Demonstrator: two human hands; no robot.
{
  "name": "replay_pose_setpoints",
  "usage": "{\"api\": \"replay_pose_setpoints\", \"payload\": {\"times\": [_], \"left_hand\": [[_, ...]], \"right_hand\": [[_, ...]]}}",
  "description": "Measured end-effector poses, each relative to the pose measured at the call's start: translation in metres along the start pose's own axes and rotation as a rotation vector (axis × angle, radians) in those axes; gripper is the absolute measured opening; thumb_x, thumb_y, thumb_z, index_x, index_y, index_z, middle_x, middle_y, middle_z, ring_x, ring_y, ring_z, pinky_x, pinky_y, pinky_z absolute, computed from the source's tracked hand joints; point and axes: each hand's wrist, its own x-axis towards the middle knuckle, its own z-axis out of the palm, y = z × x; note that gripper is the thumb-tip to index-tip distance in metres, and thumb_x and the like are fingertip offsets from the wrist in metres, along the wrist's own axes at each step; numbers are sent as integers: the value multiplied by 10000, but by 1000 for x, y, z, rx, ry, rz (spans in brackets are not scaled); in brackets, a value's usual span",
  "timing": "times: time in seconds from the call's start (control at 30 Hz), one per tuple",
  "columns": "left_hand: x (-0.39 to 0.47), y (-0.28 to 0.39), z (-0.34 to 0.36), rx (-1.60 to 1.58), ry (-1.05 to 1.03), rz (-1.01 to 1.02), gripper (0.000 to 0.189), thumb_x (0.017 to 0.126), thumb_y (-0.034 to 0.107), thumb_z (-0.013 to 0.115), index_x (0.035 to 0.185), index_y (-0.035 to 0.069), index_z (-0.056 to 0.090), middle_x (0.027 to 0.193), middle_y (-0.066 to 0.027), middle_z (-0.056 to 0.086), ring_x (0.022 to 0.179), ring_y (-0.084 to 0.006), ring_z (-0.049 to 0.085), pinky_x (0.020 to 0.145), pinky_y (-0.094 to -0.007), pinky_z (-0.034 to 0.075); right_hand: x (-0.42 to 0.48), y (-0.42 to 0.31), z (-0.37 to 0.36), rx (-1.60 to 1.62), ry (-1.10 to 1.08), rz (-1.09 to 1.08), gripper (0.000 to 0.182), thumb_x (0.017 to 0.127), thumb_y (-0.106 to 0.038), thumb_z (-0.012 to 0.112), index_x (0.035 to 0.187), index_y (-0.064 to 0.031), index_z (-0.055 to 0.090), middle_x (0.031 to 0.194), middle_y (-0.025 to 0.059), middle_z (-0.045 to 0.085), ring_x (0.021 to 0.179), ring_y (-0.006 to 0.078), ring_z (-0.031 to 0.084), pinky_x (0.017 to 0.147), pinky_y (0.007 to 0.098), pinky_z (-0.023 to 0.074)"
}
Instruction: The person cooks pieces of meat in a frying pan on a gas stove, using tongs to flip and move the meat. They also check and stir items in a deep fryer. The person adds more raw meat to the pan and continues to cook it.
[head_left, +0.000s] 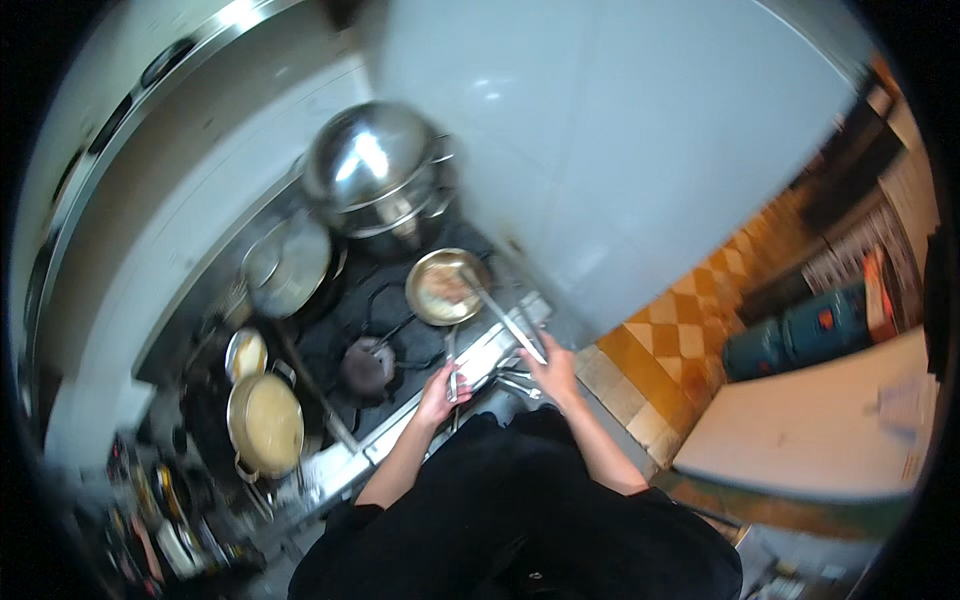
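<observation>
My left hand (442, 395) grips the metal handle (451, 356) of a small frying pan (413, 287) on the gas stove. Inside the pan lies pinkish-brown food (444, 283) with a pale, creamy part near the front. From the right, my right hand (555, 369) holds a long metal utensil (504, 319), which looks like tongs. Its far end reaches into the pan and touches or hovers over the food; blur hides which. Below my right hand, several metal handles (517, 384) show along the stove's front edge.
Behind the pan stands a large domed metal pot (375, 161). A covered pan (289, 266), a small dish with yellowish contents (247, 358) and a pot of pale liquid (266, 424) are farther left. A smooth pale panel (570, 150) borders the stove's right side.
</observation>
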Motion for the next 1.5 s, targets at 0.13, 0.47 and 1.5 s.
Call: {"api": "replay_pose_setpoints", "payload": {"times": [0.13,0.47,1.5], "left_hand": [[-27,-11,21,23,108,133,309,983,390,496,1085,106,562,734,-7,569,593,-141,592,537,-284,515],[-9,-51,37,247,116,242,369,992,423,453,988,58,509,654,-30,505,480,-124,500,444,-270,442],[-1,-41,33,471,313,281,358,994,382,469,871,46,483,595,-19,491,445,-128,482,400,-289,405]], "right_hand": [[0,-15,-24,28,-205,60,472,814,-314,711,1173,-25,606,887,208,691,842,348,685,745,403,522],[36,-7,-55,-35,-180,-100,520,820,-301,714,1191,39,581,843,216,682,788,314,696,713,381,522],[14,-7,-73,-101,-184,-36,573,796,-367,729,1182,34,591,819,221,672,760,367,670,710,416,522]]}}
